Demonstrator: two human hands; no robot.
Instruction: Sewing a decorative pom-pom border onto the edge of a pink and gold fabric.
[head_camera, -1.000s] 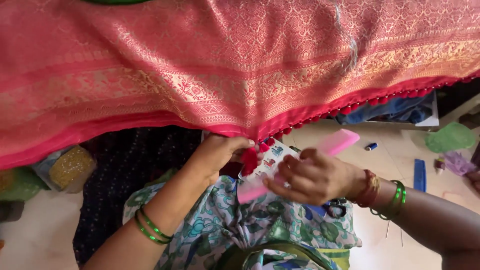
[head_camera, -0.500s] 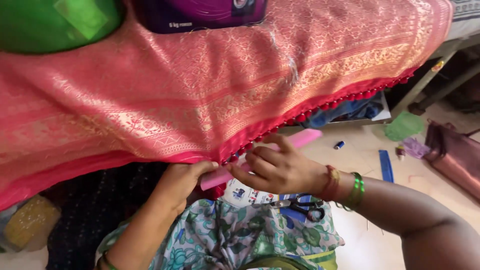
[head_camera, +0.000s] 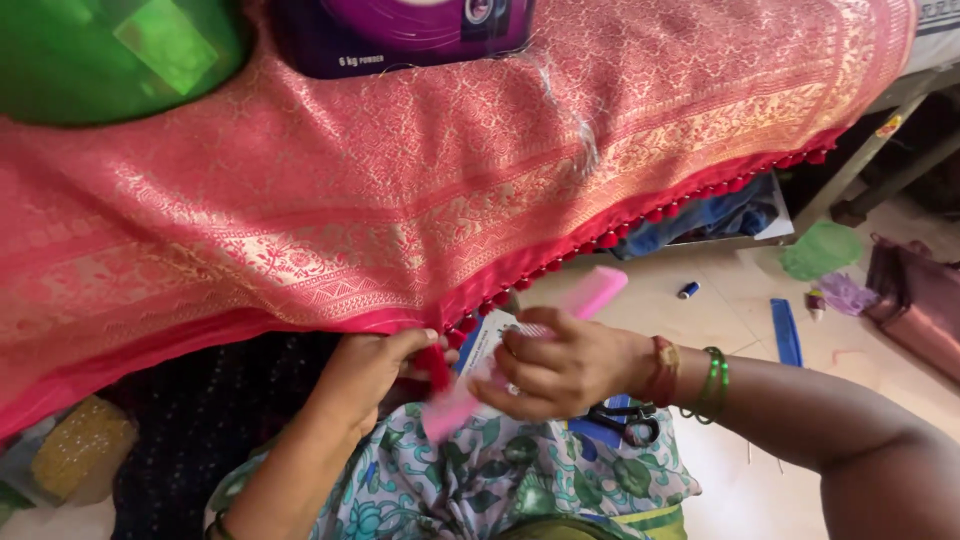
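Centre frame: the left hand (head_camera: 375, 365) pinches a red tassel (head_camera: 435, 368) at the fringed hem of the pink-and-gold fabric (head_camera: 420, 190), grip closed. The right hand (head_camera: 560, 365) wraps tight around a pink comb (head_camera: 530, 350), teeth meeting those threads. Combing step, I'd judge; next calls for a steady downward stroke with the tassel held taut.

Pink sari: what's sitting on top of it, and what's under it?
On the pink sari sit a green tub and a purple box. Beneath its hem, dark cloth and blue fabric show; the supporting surface is covered.
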